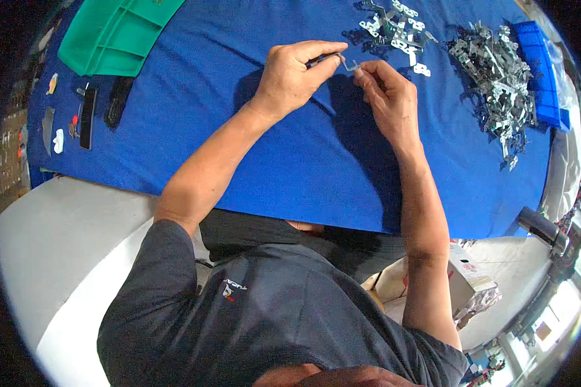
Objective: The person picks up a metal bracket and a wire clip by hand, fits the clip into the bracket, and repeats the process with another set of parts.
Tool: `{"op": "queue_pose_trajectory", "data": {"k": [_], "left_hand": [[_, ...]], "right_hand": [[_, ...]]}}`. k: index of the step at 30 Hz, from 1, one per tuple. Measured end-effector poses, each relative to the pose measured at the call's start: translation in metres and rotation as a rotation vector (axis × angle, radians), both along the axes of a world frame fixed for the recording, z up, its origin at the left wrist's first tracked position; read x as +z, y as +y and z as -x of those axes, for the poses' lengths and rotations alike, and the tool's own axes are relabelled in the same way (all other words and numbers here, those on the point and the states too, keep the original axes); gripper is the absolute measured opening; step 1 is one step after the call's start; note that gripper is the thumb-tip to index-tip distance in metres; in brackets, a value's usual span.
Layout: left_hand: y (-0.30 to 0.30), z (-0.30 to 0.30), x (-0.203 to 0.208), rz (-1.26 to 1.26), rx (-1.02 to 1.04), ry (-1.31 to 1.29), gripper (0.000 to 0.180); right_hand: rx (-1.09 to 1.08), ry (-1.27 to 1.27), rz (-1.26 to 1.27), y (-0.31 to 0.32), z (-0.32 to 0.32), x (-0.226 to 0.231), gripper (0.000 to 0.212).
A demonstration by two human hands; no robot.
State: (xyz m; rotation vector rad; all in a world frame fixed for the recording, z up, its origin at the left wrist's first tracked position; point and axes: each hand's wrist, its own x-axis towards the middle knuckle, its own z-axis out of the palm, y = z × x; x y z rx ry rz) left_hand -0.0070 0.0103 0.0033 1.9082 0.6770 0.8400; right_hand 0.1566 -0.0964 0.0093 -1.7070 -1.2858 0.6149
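Observation:
My left hand (294, 74) pinches a thin dark tool (324, 60) between thumb and fingers, its tip pointing right. My right hand (387, 97) holds a small bent metal bracket (351, 65) at its fingertips, right against the tool's tip. Both hands hover over the blue cloth (239, 129) covering the table. A heap of several metal brackets (497, 71) lies to the right of my right hand, and a smaller group of metal brackets (397, 26) lies beyond both hands.
A green plastic tray (113, 32) lies at the far left. Dark flat tools (87, 116) and small bits lie by the cloth's left edge. A blue bin (542, 71) stands behind the heap. A small box (468, 274) sits below the table at right.

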Motion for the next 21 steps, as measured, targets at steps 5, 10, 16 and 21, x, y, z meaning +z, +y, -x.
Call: {"op": "queue_pose_trajectory", "data": {"k": [5, 10, 16, 21], "left_hand": [[0.001, -0.002, -0.007, 0.095, -0.021, -0.024, 0.027], [0.003, 0.0, -0.002, 0.119, -0.067, 0.002, 0.023], [0.003, -0.002, -0.007, -0.139, -0.113, -0.105, 0.019], [-0.011, -0.003, 0.003, 0.008, -0.083, -0.065, 0.018]], "right_hand": [[-0.024, 0.087, 0.084, 0.001, 0.001, 0.005, 0.016], [0.045, 0.406, 0.093, 0.001, -0.008, 0.007, 0.018], [0.153, 0.625, 0.151, 0.001, -0.02, 0.011, 0.025], [0.141, 0.633, 0.192, 0.0, -0.021, 0.013, 0.023]]}}
